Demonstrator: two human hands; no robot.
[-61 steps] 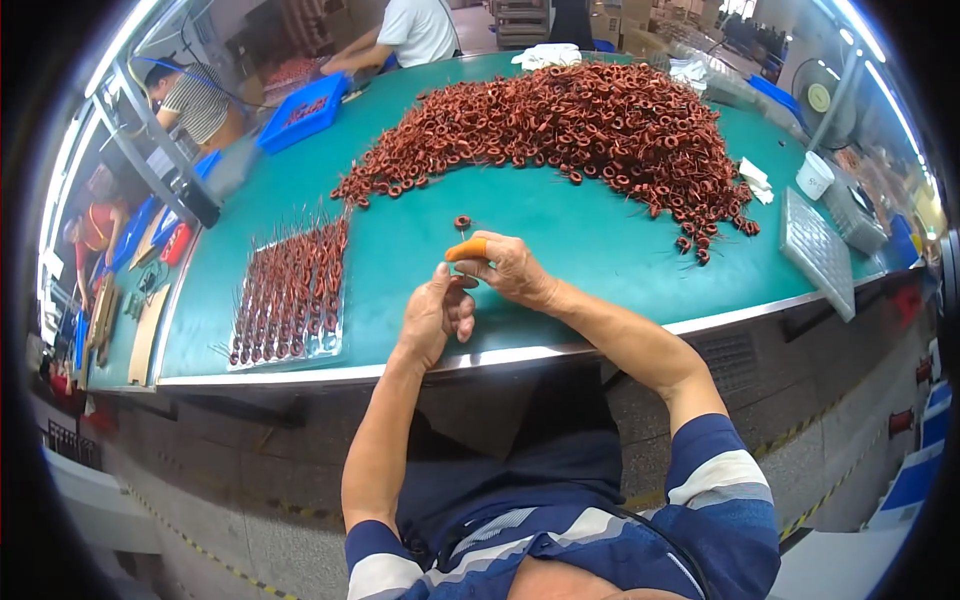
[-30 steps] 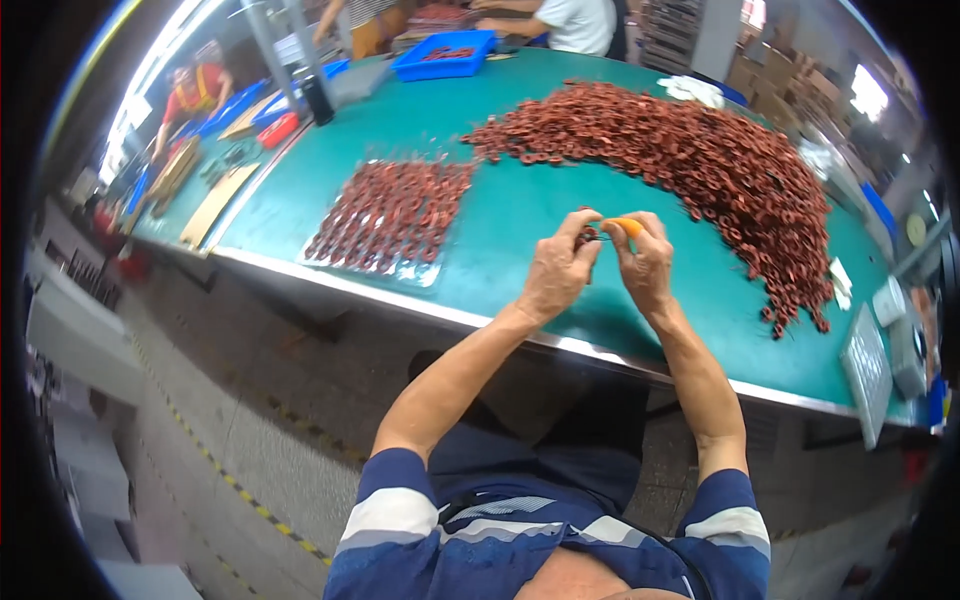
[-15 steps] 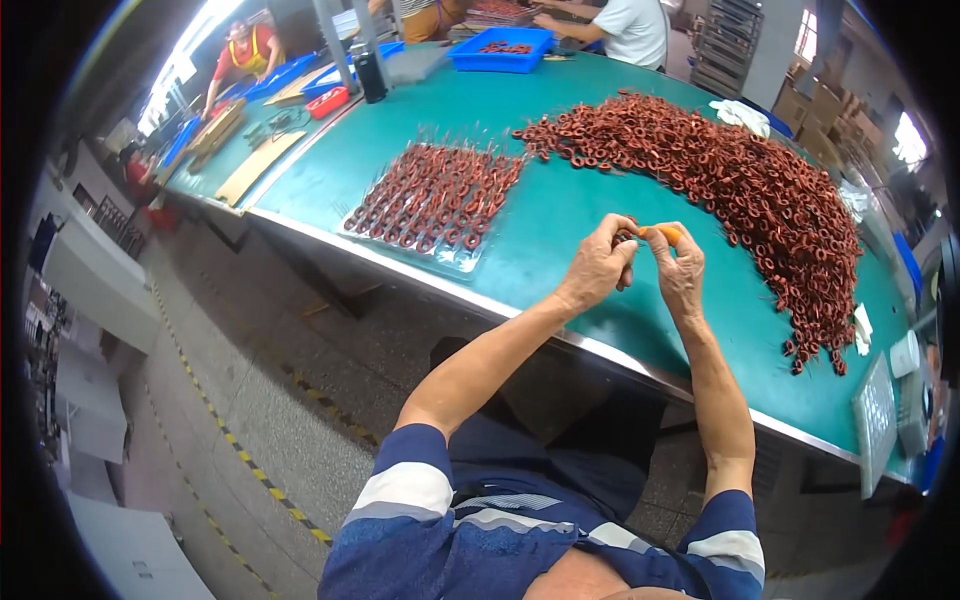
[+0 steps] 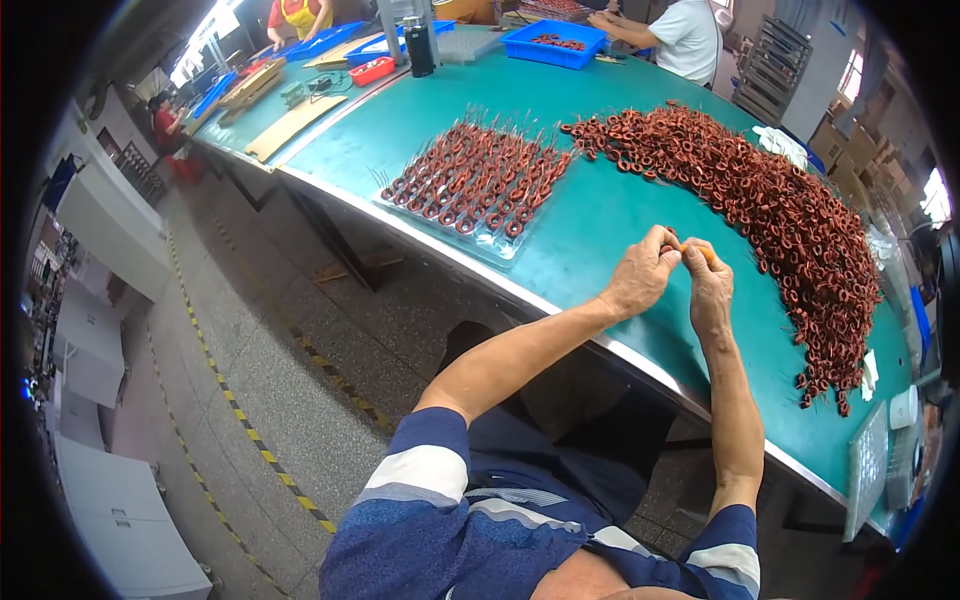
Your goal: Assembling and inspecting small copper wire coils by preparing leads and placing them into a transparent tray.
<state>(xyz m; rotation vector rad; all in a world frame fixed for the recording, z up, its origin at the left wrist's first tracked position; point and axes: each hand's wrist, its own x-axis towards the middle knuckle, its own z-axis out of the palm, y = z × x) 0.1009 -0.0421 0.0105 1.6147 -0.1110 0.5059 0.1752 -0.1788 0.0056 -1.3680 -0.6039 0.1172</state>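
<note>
My left hand (image 4: 640, 277) is closed in a pinch above the green table (image 4: 590, 225), around a small red-brown ring coil (image 4: 670, 238) mostly covered by the fingers. Close against it, my right hand (image 4: 711, 290) has its fingertips pressed together on a small orange piece (image 4: 708, 253), whose kind I cannot make out. The fingertips of both hands nearly meet. Left of them, rows of red-brown ring coils (image 4: 480, 180) with thin wire ends pointing up sit in a clear plastic tray (image 4: 490, 246). A large curved heap of loose ring coils (image 4: 770, 220) lies to the right.
A blue bin (image 4: 553, 45) with some coils, a black cylinder (image 4: 419, 48) and a red basket (image 4: 372, 71) stand toward the back. White cloth (image 4: 780, 146) lies behind the heap. A clear tray (image 4: 868, 465) leans at the right edge. Co-workers (image 4: 685, 42) work across the table.
The view has shifted, so the table and its contents sit differently in the picture. My hands stay together at the orange piece, with the left hand's fingers turned slightly.
</note>
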